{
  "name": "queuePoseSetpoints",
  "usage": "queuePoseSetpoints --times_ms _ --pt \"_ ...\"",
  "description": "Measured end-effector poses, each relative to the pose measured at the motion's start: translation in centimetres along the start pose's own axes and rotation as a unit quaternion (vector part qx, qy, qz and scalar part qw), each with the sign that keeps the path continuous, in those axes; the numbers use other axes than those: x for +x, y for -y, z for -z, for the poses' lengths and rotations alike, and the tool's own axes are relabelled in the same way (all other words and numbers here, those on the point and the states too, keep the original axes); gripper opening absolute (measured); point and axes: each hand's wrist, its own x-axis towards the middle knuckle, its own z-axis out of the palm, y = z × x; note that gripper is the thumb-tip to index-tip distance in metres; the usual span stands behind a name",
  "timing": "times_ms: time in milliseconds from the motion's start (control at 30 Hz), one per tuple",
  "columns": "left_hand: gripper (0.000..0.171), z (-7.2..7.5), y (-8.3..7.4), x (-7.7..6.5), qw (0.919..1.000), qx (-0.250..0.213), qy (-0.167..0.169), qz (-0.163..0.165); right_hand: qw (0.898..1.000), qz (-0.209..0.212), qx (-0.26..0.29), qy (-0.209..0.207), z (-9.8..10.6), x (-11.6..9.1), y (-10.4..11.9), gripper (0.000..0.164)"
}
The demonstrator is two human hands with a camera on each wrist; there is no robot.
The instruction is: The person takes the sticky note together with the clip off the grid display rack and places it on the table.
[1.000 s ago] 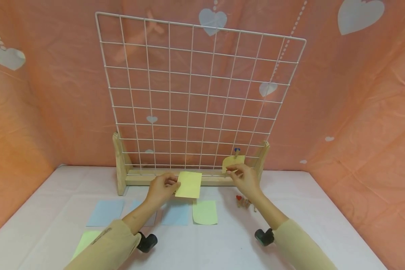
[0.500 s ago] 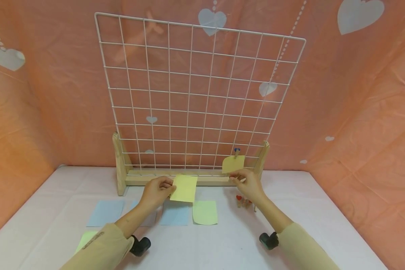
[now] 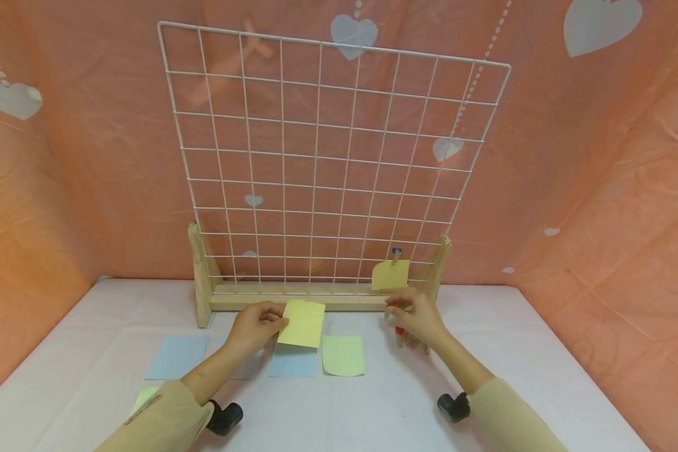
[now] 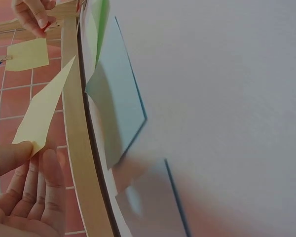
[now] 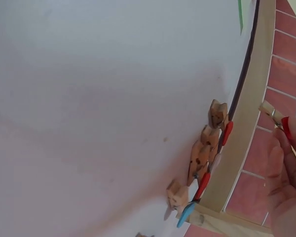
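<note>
My left hand (image 3: 254,328) pinches a yellow sticky note (image 3: 302,323) by its left edge, between thumb and fingers, above the blue notes. In the left wrist view that note (image 4: 44,106) tilts upward from the fingertips. My right hand (image 3: 420,316) pinches a small wooden clothespin (image 5: 270,111) with a red decoration, best seen in the right wrist view. Just above this hand, another yellow note (image 3: 390,275) hangs from the white wire grid (image 3: 316,155), clipped by a clothespin with a blue decoration (image 3: 397,252).
Wooden feet and a bar (image 3: 344,304) support the grid. Blue notes (image 3: 176,356) and green notes (image 3: 343,356) lie on the white tabletop (image 3: 339,414). Several wooden clothespins (image 5: 200,160) with red and blue decorations lie beneath my right hand, near the stand.
My left hand has drawn left and down with the yellow note. My right hand has dropped slightly away from the clipped note, which stays hanging on the grid.
</note>
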Motion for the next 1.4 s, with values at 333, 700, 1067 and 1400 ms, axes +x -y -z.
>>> queuePoseSetpoints --times_ms 333,700,1067,1400 --pt "0.020 0.6 0.5 -0.8 0.9996 0.011 0.024 0.011 0.999 -0.005 -0.008 0.035 0.0 -0.1 -0.6 0.013" --pt "0.014 1.3 1.1 -1.8 0.9979 0.034 0.043 0.035 0.997 -0.045 -0.007 0.069 0.2 -0.3 -0.6 0.014" --pt "0.017 2.4 2.0 -2.9 0.9947 -0.007 0.096 0.035 0.994 -0.056 -0.017 0.088 0.0 -0.6 -0.8 0.013" --pt "0.020 4.1 3.0 -4.0 0.9883 -0.031 0.147 0.027 0.994 -0.045 0.006 0.104 0.0 -0.5 -1.0 0.014"
